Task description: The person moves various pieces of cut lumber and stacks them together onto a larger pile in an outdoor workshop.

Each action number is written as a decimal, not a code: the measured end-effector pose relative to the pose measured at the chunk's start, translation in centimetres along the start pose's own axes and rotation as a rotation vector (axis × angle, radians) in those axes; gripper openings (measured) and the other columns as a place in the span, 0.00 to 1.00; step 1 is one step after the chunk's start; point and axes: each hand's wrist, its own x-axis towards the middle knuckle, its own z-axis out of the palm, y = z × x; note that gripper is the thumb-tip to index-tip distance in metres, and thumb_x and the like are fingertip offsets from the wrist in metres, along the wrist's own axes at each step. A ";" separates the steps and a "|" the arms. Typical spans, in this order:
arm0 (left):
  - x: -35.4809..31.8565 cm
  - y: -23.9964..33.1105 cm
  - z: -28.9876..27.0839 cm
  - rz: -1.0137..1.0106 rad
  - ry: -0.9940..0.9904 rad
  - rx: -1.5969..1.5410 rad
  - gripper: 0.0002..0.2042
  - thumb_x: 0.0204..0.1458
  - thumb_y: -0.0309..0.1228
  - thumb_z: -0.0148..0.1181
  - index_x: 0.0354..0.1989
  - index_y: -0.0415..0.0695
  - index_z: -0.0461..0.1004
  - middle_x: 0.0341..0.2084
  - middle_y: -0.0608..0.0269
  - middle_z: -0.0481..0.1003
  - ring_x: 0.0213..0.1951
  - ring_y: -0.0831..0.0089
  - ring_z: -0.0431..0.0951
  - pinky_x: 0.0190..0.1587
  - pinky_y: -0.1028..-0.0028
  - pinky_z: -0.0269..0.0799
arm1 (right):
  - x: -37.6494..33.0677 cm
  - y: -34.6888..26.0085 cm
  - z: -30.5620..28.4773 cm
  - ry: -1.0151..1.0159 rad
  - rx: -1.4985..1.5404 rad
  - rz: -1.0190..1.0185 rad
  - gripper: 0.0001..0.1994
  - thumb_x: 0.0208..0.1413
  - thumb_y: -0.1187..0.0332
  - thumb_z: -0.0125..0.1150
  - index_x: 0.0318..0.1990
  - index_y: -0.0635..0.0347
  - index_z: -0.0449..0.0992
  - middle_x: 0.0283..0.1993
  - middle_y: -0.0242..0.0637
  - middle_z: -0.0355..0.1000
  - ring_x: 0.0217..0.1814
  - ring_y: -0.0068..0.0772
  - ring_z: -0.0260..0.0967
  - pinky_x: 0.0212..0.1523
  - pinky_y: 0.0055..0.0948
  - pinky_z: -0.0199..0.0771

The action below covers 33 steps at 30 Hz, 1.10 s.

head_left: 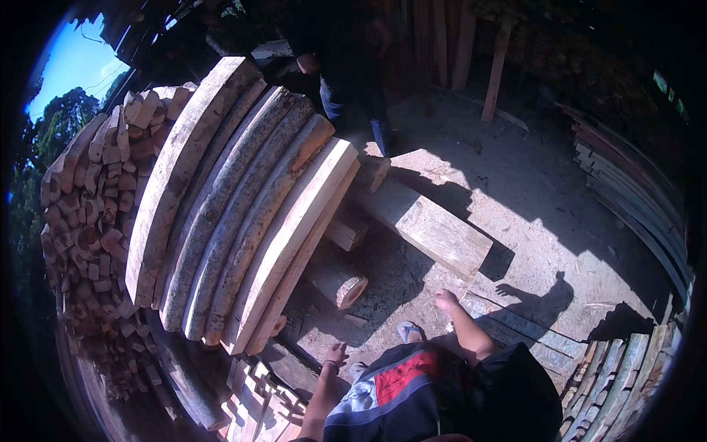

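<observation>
My left hand (336, 354) hangs low in front of me with its fingers apart and nothing in it. A dark band is round that wrist. It is nearest to the stack of long, thick wooden slabs (283, 214), several with rough bark, but does not touch them. My right hand (445, 299) is out in front with its fingers curled in, and I see nothing in it. Beyond that hand lies a heavy squared beam (423, 225), apart from it. A round log (346, 286) lies under the slabs, its cut end toward me.
A tall pile of split wood (96, 221) stands at the left. Another person (335, 88) stands in shade beyond the slabs. Boards (618, 180) are stacked at the right, and slats (615, 383) lie lower right. Planks (526, 324) lie on the ground beside my feet.
</observation>
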 end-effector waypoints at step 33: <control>-3.5 -6.6 -5.9 -0.260 0.096 -0.346 0.20 0.56 0.47 0.47 0.52 0.50 0.63 0.50 0.57 0.64 0.51 0.56 0.67 0.51 0.54 0.63 | 5.3 -38.2 -29.9 -0.131 1.124 -0.425 0.43 0.47 0.41 0.58 0.64 0.55 0.47 0.66 0.46 0.48 0.65 0.46 0.50 0.55 0.47 0.60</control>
